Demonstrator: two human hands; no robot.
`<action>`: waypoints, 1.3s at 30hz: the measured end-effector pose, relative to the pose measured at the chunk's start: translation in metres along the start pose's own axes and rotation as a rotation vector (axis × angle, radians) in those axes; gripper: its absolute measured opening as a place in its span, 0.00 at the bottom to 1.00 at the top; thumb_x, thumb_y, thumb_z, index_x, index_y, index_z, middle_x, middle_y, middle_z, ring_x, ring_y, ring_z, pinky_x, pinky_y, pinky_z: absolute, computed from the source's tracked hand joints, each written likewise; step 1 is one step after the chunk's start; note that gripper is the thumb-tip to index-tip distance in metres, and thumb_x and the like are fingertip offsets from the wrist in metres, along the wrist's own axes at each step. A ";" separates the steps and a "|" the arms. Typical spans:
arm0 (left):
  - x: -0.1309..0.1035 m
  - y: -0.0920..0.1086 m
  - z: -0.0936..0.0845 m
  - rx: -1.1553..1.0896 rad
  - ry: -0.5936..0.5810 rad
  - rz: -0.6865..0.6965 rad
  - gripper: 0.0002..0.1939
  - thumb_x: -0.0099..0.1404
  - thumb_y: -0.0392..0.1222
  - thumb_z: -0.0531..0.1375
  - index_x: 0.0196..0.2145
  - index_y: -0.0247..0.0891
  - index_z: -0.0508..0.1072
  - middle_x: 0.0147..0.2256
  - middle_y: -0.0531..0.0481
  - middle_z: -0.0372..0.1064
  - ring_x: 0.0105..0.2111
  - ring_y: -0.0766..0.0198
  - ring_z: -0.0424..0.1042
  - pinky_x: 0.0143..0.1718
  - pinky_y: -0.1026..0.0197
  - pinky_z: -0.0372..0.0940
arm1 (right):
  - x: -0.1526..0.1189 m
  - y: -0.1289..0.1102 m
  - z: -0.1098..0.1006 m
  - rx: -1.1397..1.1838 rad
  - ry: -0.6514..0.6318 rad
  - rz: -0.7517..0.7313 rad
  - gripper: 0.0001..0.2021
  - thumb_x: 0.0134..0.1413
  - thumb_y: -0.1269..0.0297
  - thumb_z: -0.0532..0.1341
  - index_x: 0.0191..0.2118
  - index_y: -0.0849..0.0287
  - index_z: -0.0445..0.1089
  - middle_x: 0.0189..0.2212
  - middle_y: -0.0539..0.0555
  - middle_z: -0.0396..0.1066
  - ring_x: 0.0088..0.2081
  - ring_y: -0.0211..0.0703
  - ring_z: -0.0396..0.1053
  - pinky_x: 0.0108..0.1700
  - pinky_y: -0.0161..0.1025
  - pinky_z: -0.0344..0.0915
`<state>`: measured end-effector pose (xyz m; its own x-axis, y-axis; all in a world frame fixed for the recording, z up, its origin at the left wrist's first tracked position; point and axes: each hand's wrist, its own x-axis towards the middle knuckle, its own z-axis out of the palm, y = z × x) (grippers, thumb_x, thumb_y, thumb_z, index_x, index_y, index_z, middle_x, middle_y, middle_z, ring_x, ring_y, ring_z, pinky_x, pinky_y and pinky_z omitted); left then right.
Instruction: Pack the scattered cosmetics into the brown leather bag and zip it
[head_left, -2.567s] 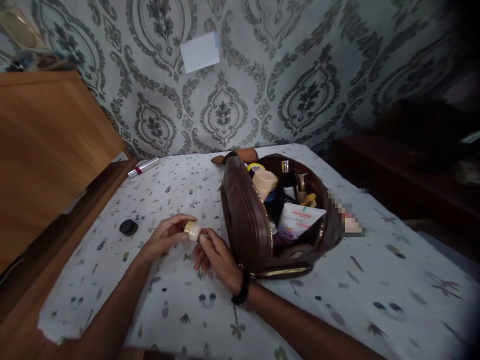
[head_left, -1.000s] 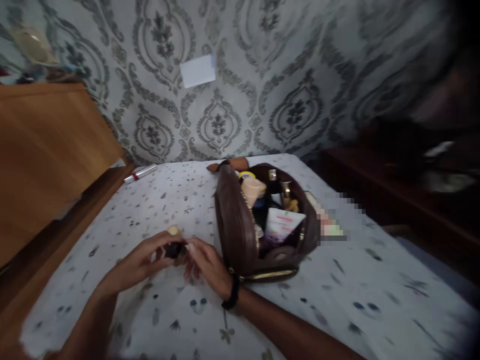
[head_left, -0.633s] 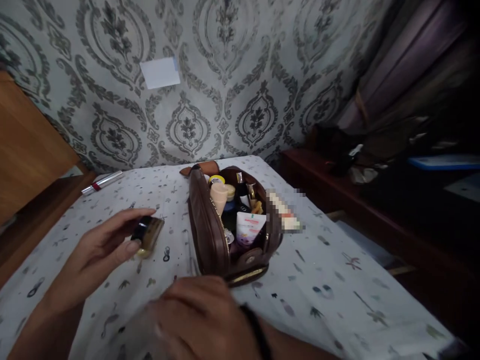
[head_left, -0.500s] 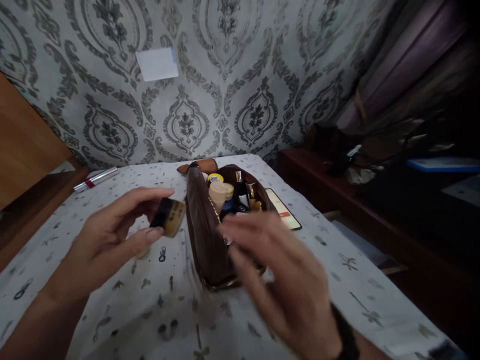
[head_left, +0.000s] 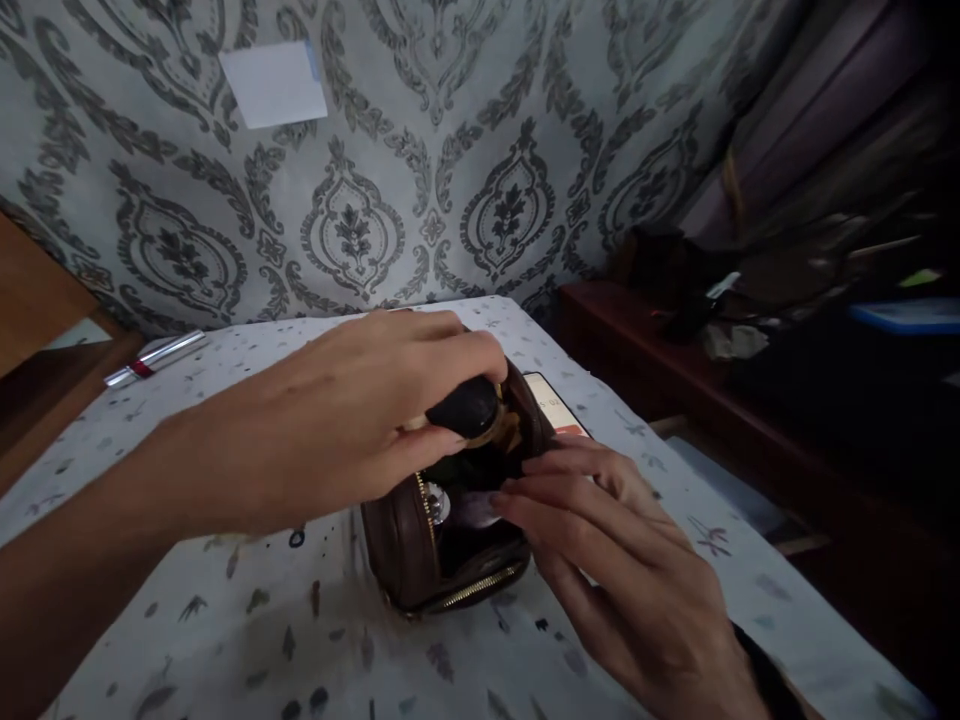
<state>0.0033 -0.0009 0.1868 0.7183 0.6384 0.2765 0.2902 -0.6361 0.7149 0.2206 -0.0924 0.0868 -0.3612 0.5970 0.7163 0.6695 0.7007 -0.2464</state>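
An open brown leather makeup bag (head_left: 397,545) with a gold zipper stands on the printed cloth. Over its opening, my left hand (head_left: 360,400) is closed around a small jar with a rounded black lid (head_left: 466,408); my fingers cover most of the jar. My right hand (head_left: 622,560) lies over the bag's right rim, its fingertips inside the opening and its thumb low by the wall. A clear-topped item (head_left: 436,503) and a pale translucent item (head_left: 476,508) show inside the bag. Other contents are hidden under my left hand or in shadow.
A phone with a lit screen (head_left: 555,408) lies behind the bag's right side. A silver tube with a red band (head_left: 154,360) is at the far left of the cloth (head_left: 262,620). A dark red wooden ledge (head_left: 622,340) runs along the right.
My left hand has moved right with the black-lidded jar, from beside the bag to over its opening. My right hand has shifted right and settled at the rim. The view has shifted slightly.
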 end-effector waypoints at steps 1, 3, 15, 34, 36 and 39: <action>0.003 -0.002 0.001 0.012 -0.024 0.003 0.05 0.66 0.39 0.59 0.38 0.41 0.75 0.42 0.53 0.72 0.49 0.54 0.72 0.48 0.58 0.68 | -0.002 0.002 0.001 0.010 0.015 0.004 0.12 0.62 0.75 0.56 0.47 0.55 0.72 0.37 0.55 0.76 0.43 0.48 0.73 0.54 0.52 0.68; 0.008 -0.005 0.003 0.011 -0.028 -0.011 0.03 0.64 0.37 0.60 0.36 0.40 0.74 0.40 0.52 0.71 0.48 0.53 0.72 0.49 0.58 0.67 | -0.005 0.005 0.002 0.026 0.031 0.003 0.12 0.62 0.75 0.57 0.47 0.55 0.72 0.38 0.55 0.77 0.44 0.48 0.73 0.54 0.52 0.69; 0.043 -0.005 0.023 0.311 -0.263 0.128 0.13 0.55 0.40 0.66 0.19 0.43 0.66 0.23 0.51 0.66 0.39 0.50 0.69 0.54 0.49 0.60 | -0.006 0.005 0.004 0.059 0.097 0.040 0.13 0.61 0.76 0.58 0.44 0.55 0.76 0.36 0.54 0.78 0.45 0.46 0.74 0.54 0.50 0.71; 0.055 0.009 0.052 1.121 -0.635 -0.079 0.03 0.58 0.35 0.62 0.33 0.36 0.74 0.29 0.47 0.75 0.32 0.56 0.73 0.37 0.55 0.57 | -0.003 0.005 0.001 0.054 0.104 -0.026 0.12 0.61 0.78 0.57 0.44 0.59 0.75 0.37 0.55 0.78 0.44 0.45 0.73 0.52 0.48 0.70; 0.054 0.007 0.050 1.128 -0.634 -0.082 0.03 0.58 0.36 0.63 0.32 0.36 0.74 0.31 0.46 0.76 0.34 0.55 0.74 0.39 0.53 0.58 | -0.001 0.004 0.001 0.051 0.099 -0.023 0.12 0.61 0.77 0.57 0.45 0.60 0.75 0.38 0.55 0.78 0.44 0.45 0.72 0.51 0.48 0.71; 0.050 0.009 0.037 1.094 -0.592 -0.027 0.05 0.61 0.40 0.64 0.33 0.37 0.74 0.34 0.46 0.76 0.39 0.54 0.73 0.44 0.53 0.59 | 0.004 0.005 0.002 0.034 0.093 -0.023 0.12 0.62 0.77 0.56 0.45 0.60 0.75 0.38 0.57 0.77 0.45 0.46 0.71 0.50 0.48 0.70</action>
<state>0.0645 0.0093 0.1833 0.7962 0.5439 -0.2650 0.4792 -0.8343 -0.2725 0.2207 -0.0861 0.0866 -0.3132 0.5428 0.7793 0.6387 0.7277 -0.2501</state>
